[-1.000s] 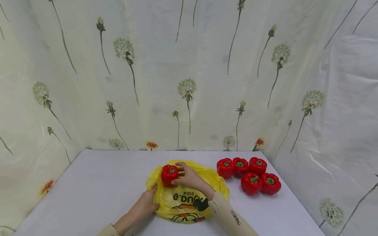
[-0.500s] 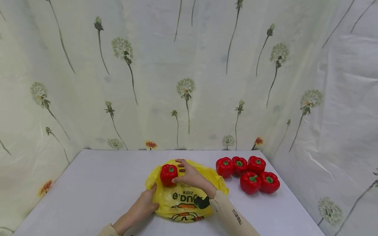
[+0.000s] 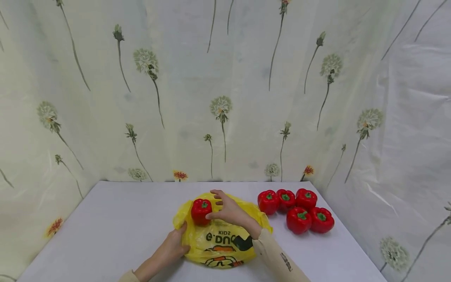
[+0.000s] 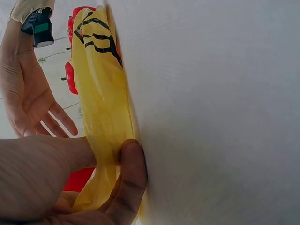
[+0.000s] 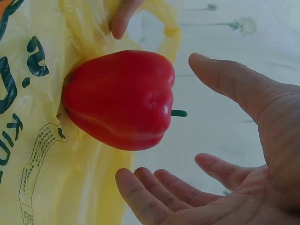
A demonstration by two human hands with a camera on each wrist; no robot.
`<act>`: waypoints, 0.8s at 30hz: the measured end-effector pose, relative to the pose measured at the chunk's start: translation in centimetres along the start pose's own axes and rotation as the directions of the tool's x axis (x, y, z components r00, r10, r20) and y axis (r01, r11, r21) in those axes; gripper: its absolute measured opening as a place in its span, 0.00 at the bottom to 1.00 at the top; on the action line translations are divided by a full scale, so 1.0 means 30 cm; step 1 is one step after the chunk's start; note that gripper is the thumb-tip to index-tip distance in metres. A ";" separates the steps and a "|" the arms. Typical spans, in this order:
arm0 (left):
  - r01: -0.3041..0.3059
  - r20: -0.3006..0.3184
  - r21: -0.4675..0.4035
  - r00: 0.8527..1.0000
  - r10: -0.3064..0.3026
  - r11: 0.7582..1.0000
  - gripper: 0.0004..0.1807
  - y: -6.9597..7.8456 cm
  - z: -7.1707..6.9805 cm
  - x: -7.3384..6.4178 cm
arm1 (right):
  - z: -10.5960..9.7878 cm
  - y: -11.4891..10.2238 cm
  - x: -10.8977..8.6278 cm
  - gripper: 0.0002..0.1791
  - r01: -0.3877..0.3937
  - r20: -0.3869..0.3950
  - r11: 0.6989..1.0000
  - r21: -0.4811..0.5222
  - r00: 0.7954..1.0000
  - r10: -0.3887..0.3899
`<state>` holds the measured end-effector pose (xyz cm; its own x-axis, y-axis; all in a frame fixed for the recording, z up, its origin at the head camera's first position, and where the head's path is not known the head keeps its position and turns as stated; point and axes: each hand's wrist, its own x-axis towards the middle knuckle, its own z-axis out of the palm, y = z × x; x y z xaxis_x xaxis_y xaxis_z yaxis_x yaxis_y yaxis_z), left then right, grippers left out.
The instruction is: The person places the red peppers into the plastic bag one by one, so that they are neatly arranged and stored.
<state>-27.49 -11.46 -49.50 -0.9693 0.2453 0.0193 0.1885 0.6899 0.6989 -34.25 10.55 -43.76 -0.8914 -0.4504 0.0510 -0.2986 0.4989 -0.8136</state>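
Observation:
A yellow plastic bag [image 3: 208,243] with dark lettering and an orange print lies flattened on the table. On its far left part stands a red bell pepper [image 3: 200,212], its green stem up. My left hand [image 3: 173,243] pinches the bag's left edge between thumb and fingers; in the left wrist view, the thumb and a finger [image 4: 134,180] have the film [image 4: 104,131] between them. My right hand [image 3: 230,212] is spread just right of the pepper. In the right wrist view, a gap shows between that hand and the pepper [image 5: 122,101].
Several more red bell peppers [image 3: 298,220] stand grouped at the back right of the white table [image 3: 116,227], to the right of the bag. A curtain [image 3: 246,117] printed with dandelions hangs behind the table and along its sides. A dark wrist camera [image 4: 40,28] sits on my right wrist.
My right hand has drawn slightly right, away from the pepper, with its fingers spreading. The pepper stays on the bag, and my left hand keeps its hold on the bag's edge.

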 end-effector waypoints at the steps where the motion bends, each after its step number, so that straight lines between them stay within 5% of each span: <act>1: -0.008 -0.003 0.001 1.000 0.008 1.000 0.42 0.002 0.001 -0.001 | -0.002 -0.001 -0.003 0.46 0.001 -0.006 1.000 -0.002 1.000 -0.001; 24: 0.043 -0.004 0.022 0.999 -0.043 0.999 0.42 0.012 0.008 0.004 | -0.056 0.000 -0.090 0.52 0.003 -0.025 0.999 0.047 1.000 -0.002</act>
<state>-27.49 -11.02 -49.42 -0.9770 0.2130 -0.0077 0.1504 0.7143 0.6835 -32.42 13.02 -42.92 -0.8991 -0.4326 0.0668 -0.2847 0.4620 -0.8399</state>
